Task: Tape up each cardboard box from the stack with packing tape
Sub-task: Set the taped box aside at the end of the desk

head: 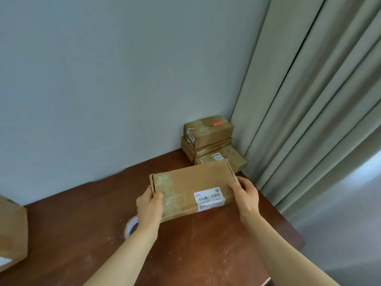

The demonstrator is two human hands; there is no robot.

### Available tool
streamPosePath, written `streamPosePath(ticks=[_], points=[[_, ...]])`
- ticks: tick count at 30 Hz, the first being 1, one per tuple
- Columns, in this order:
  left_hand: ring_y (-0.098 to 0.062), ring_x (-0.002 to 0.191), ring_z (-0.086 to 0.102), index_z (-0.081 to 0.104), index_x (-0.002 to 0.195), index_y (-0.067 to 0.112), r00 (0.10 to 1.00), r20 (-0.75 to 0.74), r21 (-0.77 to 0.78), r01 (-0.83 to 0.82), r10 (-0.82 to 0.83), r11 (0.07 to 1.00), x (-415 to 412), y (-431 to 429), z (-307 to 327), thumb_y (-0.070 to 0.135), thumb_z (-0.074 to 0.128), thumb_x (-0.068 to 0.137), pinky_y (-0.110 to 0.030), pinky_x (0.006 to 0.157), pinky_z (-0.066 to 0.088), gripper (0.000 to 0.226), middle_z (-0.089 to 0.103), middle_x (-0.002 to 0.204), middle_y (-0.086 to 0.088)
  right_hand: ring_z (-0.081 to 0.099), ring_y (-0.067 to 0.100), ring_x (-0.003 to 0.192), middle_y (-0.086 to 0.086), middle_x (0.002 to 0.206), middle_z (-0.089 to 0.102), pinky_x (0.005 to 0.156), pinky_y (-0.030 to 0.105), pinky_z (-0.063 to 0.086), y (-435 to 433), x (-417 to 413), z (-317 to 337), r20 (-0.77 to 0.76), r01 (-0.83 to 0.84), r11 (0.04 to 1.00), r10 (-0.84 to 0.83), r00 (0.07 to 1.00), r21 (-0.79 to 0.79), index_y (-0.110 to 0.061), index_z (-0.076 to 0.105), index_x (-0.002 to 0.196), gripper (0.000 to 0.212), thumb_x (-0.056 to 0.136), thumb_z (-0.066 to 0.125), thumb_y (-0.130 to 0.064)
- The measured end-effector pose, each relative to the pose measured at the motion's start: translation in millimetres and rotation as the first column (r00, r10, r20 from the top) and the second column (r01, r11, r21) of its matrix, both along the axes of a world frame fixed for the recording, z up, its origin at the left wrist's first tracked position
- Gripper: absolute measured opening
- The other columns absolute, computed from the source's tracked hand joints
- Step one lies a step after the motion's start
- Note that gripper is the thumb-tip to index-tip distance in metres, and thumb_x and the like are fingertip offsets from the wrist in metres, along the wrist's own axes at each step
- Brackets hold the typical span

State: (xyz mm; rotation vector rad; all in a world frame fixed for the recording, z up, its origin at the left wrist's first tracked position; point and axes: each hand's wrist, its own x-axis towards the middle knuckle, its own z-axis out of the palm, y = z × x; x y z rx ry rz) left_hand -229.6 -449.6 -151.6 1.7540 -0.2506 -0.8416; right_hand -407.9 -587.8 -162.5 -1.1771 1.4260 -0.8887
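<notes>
A flat brown cardboard box (195,182) with a white barcode label and clear tape on its left part is held over the table, tilted toward me. My left hand (149,205) grips its left end, thumb on top. My right hand (245,193) grips its right end. A roll of clear packing tape (131,226) stands on the table just under my left wrist, partly hidden by it. A stack of three cardboard boxes (210,141) sits in the far corner behind the held box.
The brown wooden table (195,244) fills the lower view, its right edge near a grey-green curtain (309,100). Another cardboard box (12,234) stands at the left edge. A plain wall runs behind the table.
</notes>
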Motion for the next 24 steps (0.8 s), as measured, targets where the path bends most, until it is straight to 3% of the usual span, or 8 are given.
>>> streamPosePath(ticks=[2, 6, 9, 12, 15, 19, 24], points=[[-0.026, 0.097, 0.060, 0.061, 0.084, 0.040, 0.999, 0.027, -0.009, -0.027, 0.027, 1.000, -22, -34, -2, 0.008, 0.045, 0.090, -0.042, 0.087, 0.051, 0.037, 0.059, 0.114, -0.007, 0.061, 0.015, 0.089, -0.001, 0.098, 0.067, 0.084, 0.035, 0.051, -43, -11, -9, -0.032, 0.011, 1.000, -0.011, 0.999, -0.022, -0.019, 0.065, 0.105, 0.019, 0.087, 0.060, -0.020], [-0.015, 0.098, 0.060, 0.055, 0.109, 0.038, 0.995, -0.001, -0.016, -0.102, 0.102, 0.995, -62, -103, -3, 0.002, 0.049, 0.093, -0.040, 0.092, 0.051, 0.040, 0.060, 0.102, 0.012, 0.059, 0.017, 0.093, -0.002, 0.099, 0.064, 0.087, 0.037, 0.050, -130, -33, -27, -0.095, -0.025, 0.999, 0.022, 0.995, -0.029, -0.019, 0.063, 0.109, 0.020, 0.091, 0.055, -0.021], [-0.015, 0.098, 0.064, 0.058, 0.122, 0.027, 0.991, -0.030, 0.011, -0.126, 0.127, 0.992, -81, -142, -5, 0.003, 0.054, 0.091, -0.042, 0.092, 0.052, 0.040, 0.065, 0.103, 0.010, 0.059, 0.018, 0.095, 0.000, 0.102, 0.066, 0.086, 0.037, 0.049, -178, -45, -39, -0.173, -0.102, 0.994, 0.094, 0.980, -0.037, -0.018, 0.064, 0.107, 0.020, 0.091, 0.052, -0.019], [-0.018, 0.106, 0.062, 0.064, 0.113, 0.039, 0.994, -0.024, 0.048, -0.109, 0.110, 0.993, -87, -175, -16, 0.020, 0.058, 0.076, -0.043, 0.093, 0.053, 0.042, 0.064, 0.116, 0.001, 0.060, 0.020, 0.096, 0.003, 0.103, 0.068, 0.085, 0.034, 0.046, -217, -48, -47, -0.229, -0.171, 0.984, 0.155, 0.961, -0.050, -0.013, 0.066, 0.108, 0.021, 0.092, 0.052, -0.017], [-0.020, 0.107, 0.061, 0.064, 0.112, 0.042, 0.989, -0.041, 0.109, -0.135, 0.140, 0.985, -87, -203, -36, 0.023, 0.053, 0.063, -0.044, 0.092, 0.053, 0.053, 0.059, 0.120, -0.004, 0.061, 0.023, 0.100, 0.005, 0.106, 0.068, 0.088, 0.036, 0.047, -249, -47, -54, -0.259, -0.223, 0.973, 0.202, 0.945, -0.056, -0.012, 0.066, 0.111, 0.024, 0.093, 0.052, -0.014], [-0.023, 0.113, 0.058, 0.045, 0.139, 0.022, 0.976, -0.054, 0.168, -0.202, 0.213, 0.965, -90, -228, -40, 0.020, 0.057, 0.067, -0.045, 0.098, 0.049, 0.073, 0.053, 0.132, -0.003, 0.063, 0.024, 0.098, 0.008, 0.106, 0.069, 0.088, 0.039, 0.051, -277, -43, -67, -0.247, -0.307, 0.951, 0.288, 0.925, -0.042, -0.008, 0.067, 0.113, 0.024, 0.092, 0.054, -0.010], [-0.026, 0.134, 0.041, 0.027, 0.150, 0.013, 0.960, -0.020, 0.246, -0.265, 0.278, 0.932, -92, -246, -43, 0.005, 0.056, 0.085, -0.047, 0.110, 0.036, 0.072, 0.041, 0.148, -0.005, 0.061, 0.028, 0.097, 0.015, 0.105, 0.065, 0.085, 0.034, 0.046, -292, -35, -82, -0.327, -0.377, 0.924, 0.339, 0.882, -0.060, -0.004, 0.068, 0.111, 0.023, 0.091, 0.057, -0.010]])
